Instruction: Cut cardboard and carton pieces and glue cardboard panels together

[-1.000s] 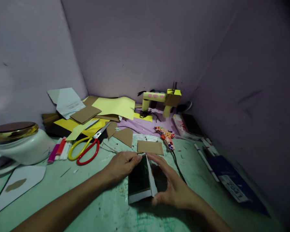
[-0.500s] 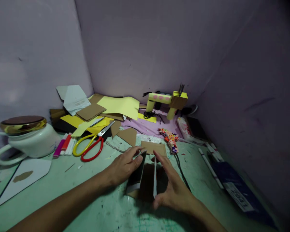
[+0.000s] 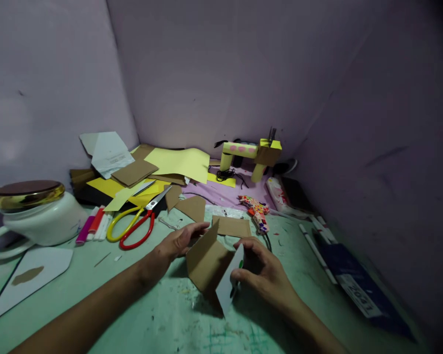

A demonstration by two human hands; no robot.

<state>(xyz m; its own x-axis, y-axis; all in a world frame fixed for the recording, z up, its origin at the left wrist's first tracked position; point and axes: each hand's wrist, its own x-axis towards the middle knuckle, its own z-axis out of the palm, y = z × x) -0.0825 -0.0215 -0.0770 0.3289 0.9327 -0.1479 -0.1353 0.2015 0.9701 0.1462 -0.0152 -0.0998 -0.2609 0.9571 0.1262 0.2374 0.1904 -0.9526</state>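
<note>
A folded piece of brown cardboard (image 3: 206, 260) stands on the table between my hands, its bent panels spread apart. Its right panel carries a white face (image 3: 227, 285) with a green spot. My right hand (image 3: 264, 270) pinches this panel, thumb on the white face and fingers curled at the back edge. My left hand (image 3: 177, 243) is beside the left panel on its outer side, fingers stretched out and thumb apart. Some of its fingertips are partly hidden by the cardboard. Just beyond lies a flat cardboard rectangle (image 3: 234, 227).
Scissors (image 3: 138, 226), markers (image 3: 92, 226) and a white mug (image 3: 40, 223) are at left. Paper and cardboard sheets (image 3: 177, 162) lie behind. A yellow paper animal figure (image 3: 251, 152) stands at the back. A patterned glue gun (image 3: 256, 214) and a blue pouch (image 3: 362, 285) are at right.
The folded cardboard has turned and opened wider, showing its brown inner side. My left thumb has come off its panel. The right thumb has moved up onto the white face.
</note>
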